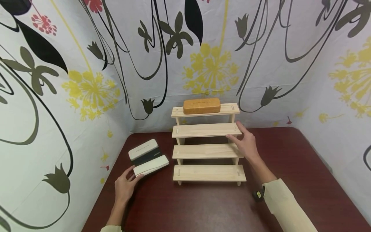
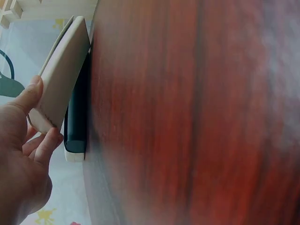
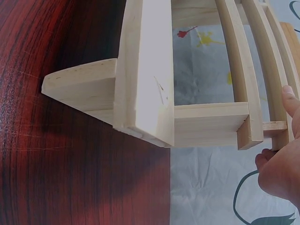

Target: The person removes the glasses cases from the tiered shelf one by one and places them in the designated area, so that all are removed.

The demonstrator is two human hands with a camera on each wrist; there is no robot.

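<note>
At the left of the table, my left hand [image 1: 124,187] pinches the near end of a white eyeglass case [image 1: 151,165] between thumb and fingers. In the left wrist view that white case [image 2: 63,70] is tilted, one end raised above a dark case [image 2: 78,110]. Behind them in the head view lies another white case [image 1: 143,149], with small print on its lid. My right hand [image 1: 247,143] holds the right end of a four-step wooden rack [image 1: 208,173] at its second step from the top; the right wrist view shows the thumb on the board and fingers curled below.
An orange-brown case [image 1: 202,106] lies on the rack's top step. The rack stands on a dark red wooden table [image 1: 214,206], close to its back edge. White cloth [image 1: 214,29] with printed flowers hangs behind and on both sides.
</note>
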